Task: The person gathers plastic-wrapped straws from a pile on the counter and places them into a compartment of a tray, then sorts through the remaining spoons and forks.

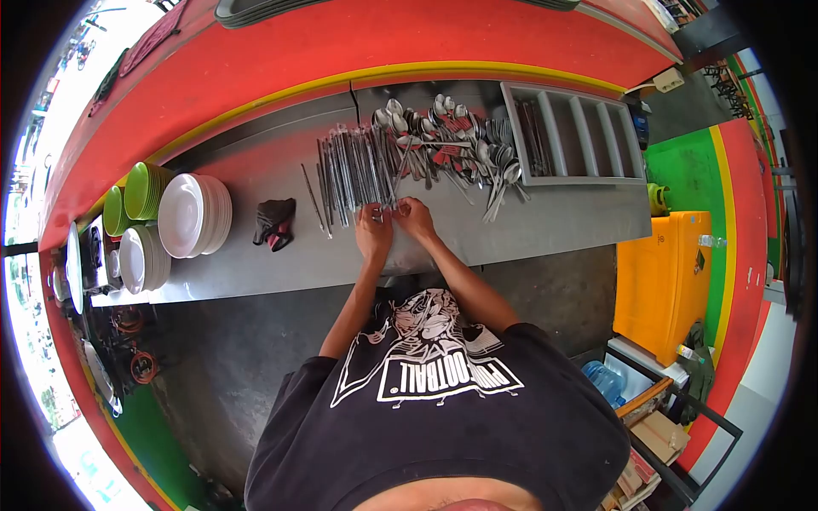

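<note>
My left hand (375, 228) and my right hand (415, 219) are close together at the lower end of a row of chopsticks (345, 170). These dark, slim sticks lie side by side, and several seem to be in clear plastic sleeves. Fingers of both hands are pinched around the bottom of a slim, shiny plastic-wrapped piece (395, 180), whose contents are hard to make out. Right of the row lies a heap of spoons and forks (452, 140), with red bits among them. A single chopstick (313, 196) rests apart on the left.
A grey cutlery tray (588, 180) with long compartments stands right of the heap; dark sticks lie in its leftmost slot. A dark crumpled cloth (273, 223) lies left on the steel counter (486, 230). White plates (183, 215) and green plates (141, 192) stand farther left.
</note>
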The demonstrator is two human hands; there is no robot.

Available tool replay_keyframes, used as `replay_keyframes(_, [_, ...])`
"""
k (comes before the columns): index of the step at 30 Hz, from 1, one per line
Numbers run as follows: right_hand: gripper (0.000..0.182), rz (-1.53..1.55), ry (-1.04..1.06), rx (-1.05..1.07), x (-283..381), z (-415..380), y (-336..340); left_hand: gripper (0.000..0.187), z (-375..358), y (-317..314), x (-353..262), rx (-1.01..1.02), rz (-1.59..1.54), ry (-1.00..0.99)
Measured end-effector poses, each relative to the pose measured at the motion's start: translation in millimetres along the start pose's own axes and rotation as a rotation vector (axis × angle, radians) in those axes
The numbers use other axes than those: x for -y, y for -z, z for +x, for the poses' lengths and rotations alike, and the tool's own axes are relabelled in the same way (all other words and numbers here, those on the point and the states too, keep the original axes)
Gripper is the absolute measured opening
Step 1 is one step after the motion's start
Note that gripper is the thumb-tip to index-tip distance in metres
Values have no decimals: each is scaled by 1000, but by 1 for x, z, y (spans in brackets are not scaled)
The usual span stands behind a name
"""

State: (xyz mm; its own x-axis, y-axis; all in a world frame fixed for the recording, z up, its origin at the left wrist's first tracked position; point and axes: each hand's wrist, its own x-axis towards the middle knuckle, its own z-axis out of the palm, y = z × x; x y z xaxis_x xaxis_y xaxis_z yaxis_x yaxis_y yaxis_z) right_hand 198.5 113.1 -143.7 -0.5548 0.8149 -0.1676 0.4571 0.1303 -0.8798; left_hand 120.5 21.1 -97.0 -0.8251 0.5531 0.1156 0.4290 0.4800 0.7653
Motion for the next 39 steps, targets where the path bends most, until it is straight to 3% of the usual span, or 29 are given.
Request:
replay_keyframes(7, [42,200,-198,65,13,12,2,15,-5,-1,5,71,-41,-47])
replay_keyframes(16, [35,-60,-125,-57,15,18,2,16,-31,8,-16,103,-192,-7])
replay_keyframes(21, [27,27,-96,-14,6,14,6,14,-41,14,-15,103,-237,68])
replay_keyframes(27, [24,214,-92,40,-6,-13,36,16,-35,16,-41,0,-199,-134])
replay_keyframes(30, [24,296,-82,73,3,-36,66,20,-31,6,-44,54,-197,-128])
replay_keyframes(33, [23,410,-99,69,11,-54,91,26,-30,-8,-45,454,-419,23])
replay_keyframes(36, [22,387,-70,2,10,-66,117,26,-36,-33,-47,562,-515,133])
replay_keyframes(39, [22,414,-74,-65,-3,-81,142,22,-33,-30,-87,794,-538,252])
